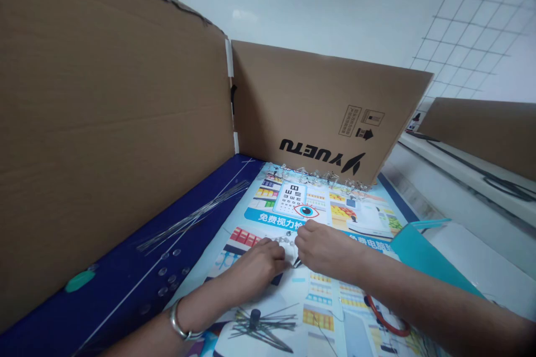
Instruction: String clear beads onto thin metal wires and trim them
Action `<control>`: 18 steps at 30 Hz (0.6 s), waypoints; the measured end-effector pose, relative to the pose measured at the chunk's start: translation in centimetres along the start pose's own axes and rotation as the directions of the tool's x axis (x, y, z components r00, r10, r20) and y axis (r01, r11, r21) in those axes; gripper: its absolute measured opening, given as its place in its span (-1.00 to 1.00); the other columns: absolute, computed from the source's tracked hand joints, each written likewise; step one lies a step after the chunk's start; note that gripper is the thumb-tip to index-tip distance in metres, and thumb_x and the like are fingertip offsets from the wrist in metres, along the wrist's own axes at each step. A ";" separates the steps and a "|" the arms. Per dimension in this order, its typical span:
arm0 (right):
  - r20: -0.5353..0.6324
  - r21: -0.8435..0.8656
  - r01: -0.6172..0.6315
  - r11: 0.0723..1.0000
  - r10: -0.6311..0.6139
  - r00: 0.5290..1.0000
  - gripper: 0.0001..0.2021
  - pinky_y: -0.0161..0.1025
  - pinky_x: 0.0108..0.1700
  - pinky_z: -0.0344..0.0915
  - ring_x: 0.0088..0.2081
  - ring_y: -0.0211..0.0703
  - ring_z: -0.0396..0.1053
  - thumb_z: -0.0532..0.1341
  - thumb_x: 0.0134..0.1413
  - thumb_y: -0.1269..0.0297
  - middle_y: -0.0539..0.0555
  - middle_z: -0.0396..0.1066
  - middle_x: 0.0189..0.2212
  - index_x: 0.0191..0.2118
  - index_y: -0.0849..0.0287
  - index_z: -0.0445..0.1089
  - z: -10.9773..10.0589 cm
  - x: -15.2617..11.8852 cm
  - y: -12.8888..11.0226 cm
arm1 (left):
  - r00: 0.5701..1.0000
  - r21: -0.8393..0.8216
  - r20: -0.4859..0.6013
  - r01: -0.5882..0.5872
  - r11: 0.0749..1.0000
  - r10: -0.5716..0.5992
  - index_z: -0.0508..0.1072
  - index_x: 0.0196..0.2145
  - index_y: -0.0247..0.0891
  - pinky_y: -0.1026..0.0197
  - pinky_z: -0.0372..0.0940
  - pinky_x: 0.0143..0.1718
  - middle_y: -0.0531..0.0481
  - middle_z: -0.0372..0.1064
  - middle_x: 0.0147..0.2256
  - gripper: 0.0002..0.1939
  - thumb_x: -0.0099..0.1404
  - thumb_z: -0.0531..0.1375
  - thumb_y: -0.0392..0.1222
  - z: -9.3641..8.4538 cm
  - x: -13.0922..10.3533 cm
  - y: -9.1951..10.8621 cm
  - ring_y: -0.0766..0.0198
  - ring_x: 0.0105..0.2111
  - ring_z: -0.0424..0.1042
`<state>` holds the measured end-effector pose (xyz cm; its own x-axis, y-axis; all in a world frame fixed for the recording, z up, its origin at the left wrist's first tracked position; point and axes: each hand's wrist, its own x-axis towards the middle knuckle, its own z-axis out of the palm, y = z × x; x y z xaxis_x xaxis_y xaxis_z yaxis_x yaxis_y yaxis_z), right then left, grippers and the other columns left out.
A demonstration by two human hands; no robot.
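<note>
My left hand [263,265] is closed, its fingertips pinched together beside a few small clear beads [287,240] that seem strung in a row. Close by on the right, my right hand [316,245] has its fingers curled in; what they grip is mostly hidden. A dark pointed tip [297,261] shows just below those fingers, its kind unclear. Both hands are low over a printed poster sheet [299,295]. Nearer to me, short thin wires [276,326] lie crossed in a pile, with a dark cylinder-shaped piece [254,318] at them.
Cardboard walls [125,122] stand at the left and back. Long wires [195,216] and loose clear beads [171,279] lie on the blue surface, near a green piece [79,280]. Clear beaded pieces [318,177] line the back. A red curved handle [385,318] and teal folder [435,259] are right.
</note>
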<state>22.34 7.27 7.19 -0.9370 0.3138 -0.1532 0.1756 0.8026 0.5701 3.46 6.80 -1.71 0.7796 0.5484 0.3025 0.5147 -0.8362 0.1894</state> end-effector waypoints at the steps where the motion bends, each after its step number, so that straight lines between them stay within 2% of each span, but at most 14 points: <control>1: 0.001 0.002 0.003 1.000 -0.003 1.000 -0.94 -0.15 -0.31 -0.02 -0.36 -0.12 0.16 0.17 -0.02 0.42 0.04 0.28 -0.50 -0.45 0.21 0.36 0.0 0.0 0.1 | 1.000 -0.002 0.001 0.000 1.000 0.000 0.44 -0.21 -0.14 0.17 0.07 -0.28 0.00 0.34 -0.40 -0.78 0.18 0.14 -0.34 0.0 0.0 0.0 0.21 -0.32 0.27; 10: 0.011 -0.004 0.034 0.999 -0.034 0.999 -0.93 -0.14 -0.33 -0.02 -0.36 -0.10 0.16 0.16 -0.01 0.41 0.06 0.27 -0.50 -0.44 0.21 0.38 0.2 0.3 0.1 | 1.000 -0.030 0.002 0.009 1.000 -0.009 0.44 -0.19 -0.10 0.17 0.08 -0.28 0.01 0.35 -0.40 -0.76 0.19 0.13 -0.33 0.1 0.2 -0.2 0.21 -0.31 0.29; 18: 0.053 -0.026 -0.013 1.000 0.014 0.999 -0.95 -0.14 -0.37 -0.04 -0.36 -0.08 0.16 0.20 -0.06 0.40 0.07 0.26 -0.53 -0.48 0.20 0.38 0.4 0.0 -0.8 | 1.000 -0.069 -0.003 0.010 0.998 -0.010 0.45 -0.22 -0.13 0.17 0.11 -0.26 0.00 0.36 -0.40 -0.73 0.11 0.16 -0.36 0.3 0.1 -0.3 0.20 -0.31 0.29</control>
<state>22.29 6.77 6.41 -0.9173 0.3515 -0.1873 0.1797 0.7850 0.5929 3.52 7.10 -2.00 0.7731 0.5568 0.3037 0.4966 -0.8293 0.2564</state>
